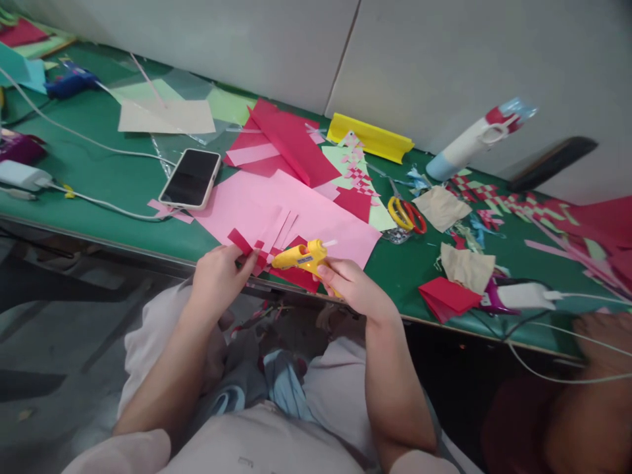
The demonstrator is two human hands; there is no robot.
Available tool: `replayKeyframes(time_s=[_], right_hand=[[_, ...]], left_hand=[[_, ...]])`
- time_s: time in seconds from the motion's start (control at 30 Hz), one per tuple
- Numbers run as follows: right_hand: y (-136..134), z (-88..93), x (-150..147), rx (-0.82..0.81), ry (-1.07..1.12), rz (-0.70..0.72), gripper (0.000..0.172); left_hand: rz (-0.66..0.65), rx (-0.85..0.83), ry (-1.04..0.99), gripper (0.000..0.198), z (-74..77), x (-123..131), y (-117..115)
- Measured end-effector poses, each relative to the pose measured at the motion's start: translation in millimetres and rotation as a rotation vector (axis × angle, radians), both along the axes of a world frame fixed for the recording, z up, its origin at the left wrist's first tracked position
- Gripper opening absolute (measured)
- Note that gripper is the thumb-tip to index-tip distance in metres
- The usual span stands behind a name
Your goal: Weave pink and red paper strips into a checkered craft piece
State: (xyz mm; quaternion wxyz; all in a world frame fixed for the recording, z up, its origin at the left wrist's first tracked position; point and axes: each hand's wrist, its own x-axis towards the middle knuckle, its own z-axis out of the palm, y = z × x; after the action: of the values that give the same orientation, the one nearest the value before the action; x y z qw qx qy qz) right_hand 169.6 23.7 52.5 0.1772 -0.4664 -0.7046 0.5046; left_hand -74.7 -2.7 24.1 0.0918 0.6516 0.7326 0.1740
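Observation:
My right hand (348, 282) grips a yellow glue gun (301, 258) with a clear glue stick poking out of its back. Its nozzle points left, right at a small piece woven from red and pink paper strips (261, 255); I cannot tell if it touches. Between thumb and fingers, my left hand (220, 273) pinches the left side of this woven piece. Loose pink strips stand up from it. Beneath lie a large pink paper sheet (336, 220) and a red paper piece (299, 276) near the table edge.
A phone (191, 179) with a cable lies left on the green table (89, 191). Scissors (405, 214), a white bottle (469, 148), a yellow holder (370, 138) and woven strips (498, 194) are to the right. A blue glue gun (73, 80) sits far left. Another person's hand (605, 336) shows at right.

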Motion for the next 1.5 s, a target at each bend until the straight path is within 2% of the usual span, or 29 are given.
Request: replayKeyframes(time_s=[0.3,0.77,1.07,1.5], right_hand=[[-2,3.0,-1,0.008,-0.032,0.022,0.035],[0,-0.3,1,-0.08,0.014,0.017,0.037],[1,0.9,0,-0.065,0.024,0.022,0.037],[7,-4.3,15,-0.23,0.246,-0.013,0.04]], left_hand=[[0.005,0.066,-0.049,0.04,-6.4,-3,1],[0.008,0.06,-0.05,0.04,-6.9,-3,1],[0.016,0.062,-0.026,0.04,-6.2,-2,0],[0.027,0.026,-0.025,0.039,-3.7,-1,1]])
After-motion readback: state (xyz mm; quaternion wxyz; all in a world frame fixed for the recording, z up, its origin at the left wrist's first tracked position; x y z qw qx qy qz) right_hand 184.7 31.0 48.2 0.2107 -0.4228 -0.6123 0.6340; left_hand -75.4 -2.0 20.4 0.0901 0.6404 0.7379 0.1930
